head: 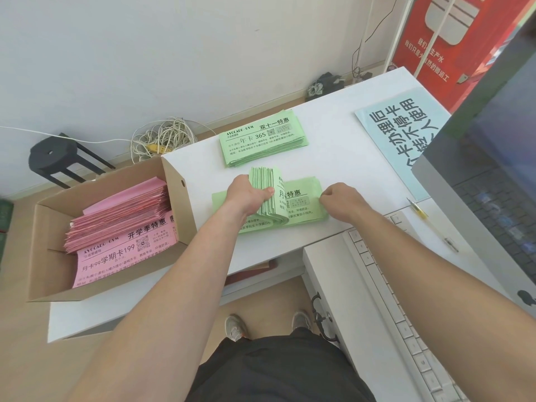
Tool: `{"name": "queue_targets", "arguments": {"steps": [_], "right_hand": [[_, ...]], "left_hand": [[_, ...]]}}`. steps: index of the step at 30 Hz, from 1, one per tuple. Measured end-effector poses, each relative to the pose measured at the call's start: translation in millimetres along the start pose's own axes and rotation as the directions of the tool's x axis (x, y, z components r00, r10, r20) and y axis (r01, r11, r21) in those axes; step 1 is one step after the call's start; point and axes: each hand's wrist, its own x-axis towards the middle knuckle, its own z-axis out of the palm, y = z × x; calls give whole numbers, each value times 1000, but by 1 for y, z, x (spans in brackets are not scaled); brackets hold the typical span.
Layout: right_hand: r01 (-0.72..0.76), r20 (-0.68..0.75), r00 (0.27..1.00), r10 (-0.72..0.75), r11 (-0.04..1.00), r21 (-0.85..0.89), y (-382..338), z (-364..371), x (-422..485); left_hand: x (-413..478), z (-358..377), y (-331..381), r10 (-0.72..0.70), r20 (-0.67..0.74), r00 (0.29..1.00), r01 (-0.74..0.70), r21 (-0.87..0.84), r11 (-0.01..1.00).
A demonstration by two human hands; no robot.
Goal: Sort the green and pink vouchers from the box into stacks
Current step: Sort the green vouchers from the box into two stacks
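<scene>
A thick stack of green vouchers (pixel 303 203) lies on the white table (pixel 348 169) in front of me. My left hand (pixel 246 194) grips a folded-up bundle of its sheets, bent upright at the stack's left half. My right hand (pixel 340 200) pinches the stack's right edge with its fingers closed. A second, flat green voucher stack (pixel 262 139) rests farther back on the table. Pink vouchers (pixel 121 224) fill the open cardboard box (pixel 174 175) at the left; one sheet lies face up in front of a leaning pile.
A white keyboard (pixel 385 297) and a computer monitor (pixel 493 198) stand at the right. A pale blue printed sign (pixel 403 132) lies at the back right, a pen (pixel 420 211) beside it. A black stool (pixel 58 158) and coiled white cable (pixel 159 137) sit on the floor behind.
</scene>
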Motion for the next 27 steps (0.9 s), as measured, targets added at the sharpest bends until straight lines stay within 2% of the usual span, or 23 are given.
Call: {"name": "queue_targets", "arguments": {"steps": [27], "right_hand": [[25, 8, 1000, -24, 999, -36, -4, -2, 2]], "left_hand": [[-2, -6, 1, 6, 53, 999, -7, 17, 1000]]}}
